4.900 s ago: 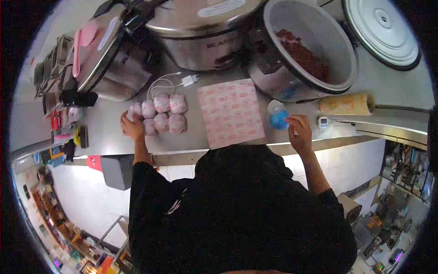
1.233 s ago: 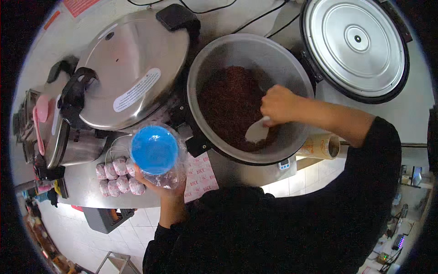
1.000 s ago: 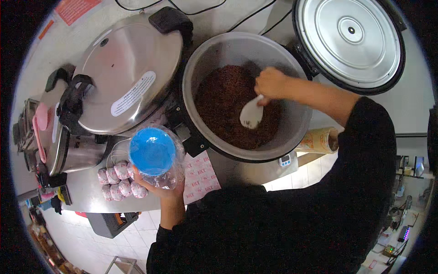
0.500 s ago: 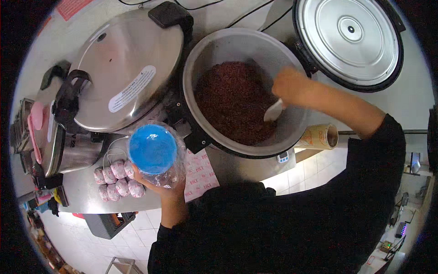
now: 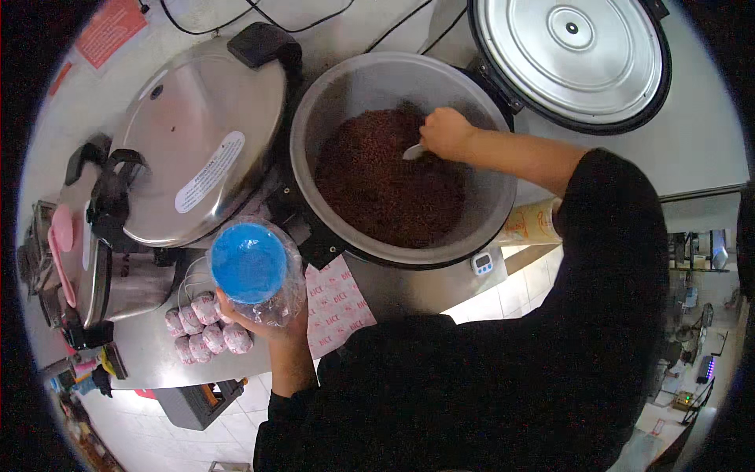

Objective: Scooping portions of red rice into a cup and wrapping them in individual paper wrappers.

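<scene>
My right hand (image 5: 447,134) is closed around the handle of a pale rice paddle (image 5: 413,152), inside a large deep pot (image 5: 304,153). The paddle's blade meets a bed of dark red-brown grains (image 5: 385,193) that look like cooked rice. Left of the pot's front, my left hand (image 5: 275,326) grips a blue bowl (image 5: 248,263) from below. Clear plastic film (image 5: 292,271) is wrapped about the bowl and crumples over my fingers. Several round paper-wrapped packets (image 5: 212,337) sit in two rows beside that hand. A sheet of pink-printed paper (image 5: 338,307) lies on the counter.
A closed large steel cooker (image 5: 208,134) stands to the left, with a pink paddle (image 5: 61,263) beyond it. The pot's open lid (image 5: 543,71) leans back at the upper right. A small timer (image 5: 481,263) and a roll (image 5: 531,224) are by the counter's right end.
My right hand has moved the paddle from the pot's right side leftward and farther back over the grains. The left hand still holds the blue bowl. The whole view has shifted slightly.
</scene>
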A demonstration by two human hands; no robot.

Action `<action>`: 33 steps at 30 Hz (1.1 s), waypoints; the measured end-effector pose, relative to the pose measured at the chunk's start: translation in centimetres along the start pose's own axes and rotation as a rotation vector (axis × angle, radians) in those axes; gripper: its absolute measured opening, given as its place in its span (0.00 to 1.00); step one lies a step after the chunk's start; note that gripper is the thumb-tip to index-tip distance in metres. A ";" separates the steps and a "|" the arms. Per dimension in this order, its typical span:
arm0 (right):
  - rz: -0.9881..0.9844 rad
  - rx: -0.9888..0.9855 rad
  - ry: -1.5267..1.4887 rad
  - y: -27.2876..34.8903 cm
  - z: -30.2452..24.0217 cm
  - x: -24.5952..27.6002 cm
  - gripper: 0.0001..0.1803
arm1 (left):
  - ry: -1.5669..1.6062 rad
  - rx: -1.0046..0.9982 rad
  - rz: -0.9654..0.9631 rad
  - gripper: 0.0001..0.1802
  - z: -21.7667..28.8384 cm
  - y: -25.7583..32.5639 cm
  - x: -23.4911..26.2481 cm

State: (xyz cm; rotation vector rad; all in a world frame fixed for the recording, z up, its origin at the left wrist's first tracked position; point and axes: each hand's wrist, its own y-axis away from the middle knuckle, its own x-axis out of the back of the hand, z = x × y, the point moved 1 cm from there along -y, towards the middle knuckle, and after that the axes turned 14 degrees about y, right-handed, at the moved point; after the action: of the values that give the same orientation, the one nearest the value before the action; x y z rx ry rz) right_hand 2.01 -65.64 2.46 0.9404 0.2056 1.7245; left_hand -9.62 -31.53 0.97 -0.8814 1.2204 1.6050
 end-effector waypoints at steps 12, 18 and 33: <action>-0.364 -0.097 -0.159 3.1 1.7 4.2 0.13 | 0.033 0.063 -0.040 0.40 0.6 0.9 1.4; -0.173 -0.395 -0.286 10.9 5.4 8.8 0.13 | -0.209 0.016 -0.027 0.39 1.6 1.1 4.7; 0.417 -0.936 -0.905 24.0 -5.0 6.5 0.11 | -0.946 0.902 -0.240 0.33 -9.0 2.4 22.3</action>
State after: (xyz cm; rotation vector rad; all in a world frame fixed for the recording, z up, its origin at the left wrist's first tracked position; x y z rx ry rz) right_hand -19.47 -67.53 15.79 0.9491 -1.3441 1.3149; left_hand -19.24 -35.18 -20.95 0.2991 0.9078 0.8834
